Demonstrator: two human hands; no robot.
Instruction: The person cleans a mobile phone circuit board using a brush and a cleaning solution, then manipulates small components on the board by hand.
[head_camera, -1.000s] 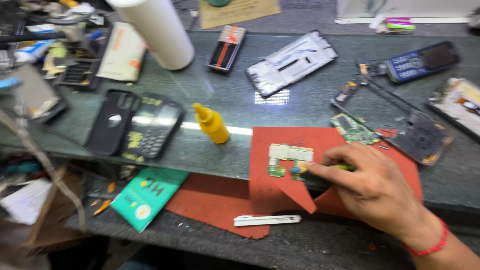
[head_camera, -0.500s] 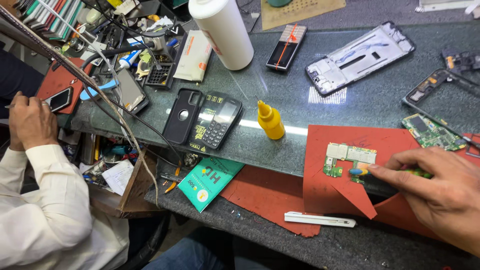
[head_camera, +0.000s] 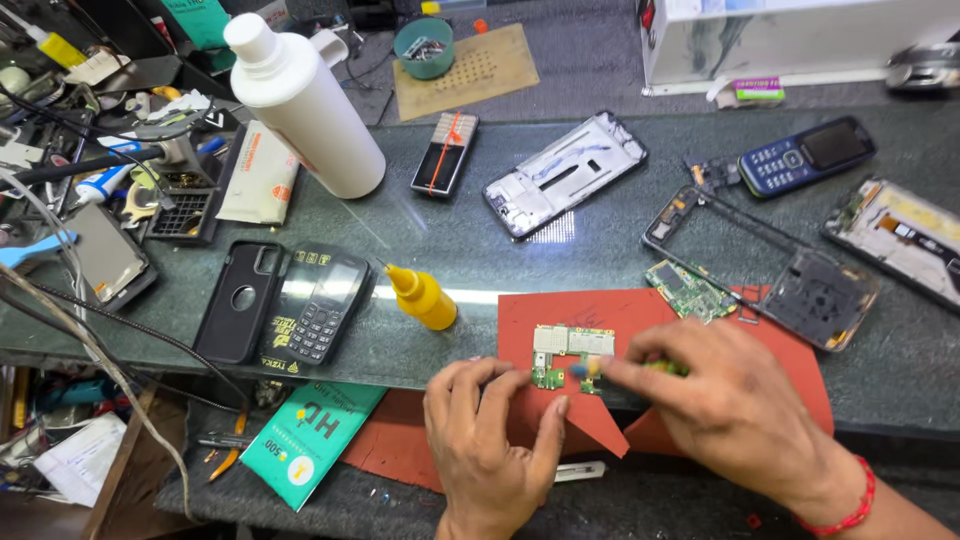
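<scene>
While the left hand (head_camera: 490, 440) presses its spread fingertips on the near edge of the small circuit board (head_camera: 570, 355), the right hand (head_camera: 725, 405) pinches a slim tool with a blue tip (head_camera: 580, 369) against it. The board lies on a red mat (head_camera: 640, 310) atop the glass bench (head_camera: 480, 250). A yellow dropper bottle (head_camera: 423, 297) stands just left; a second green board (head_camera: 690, 290) lies behind.
</scene>
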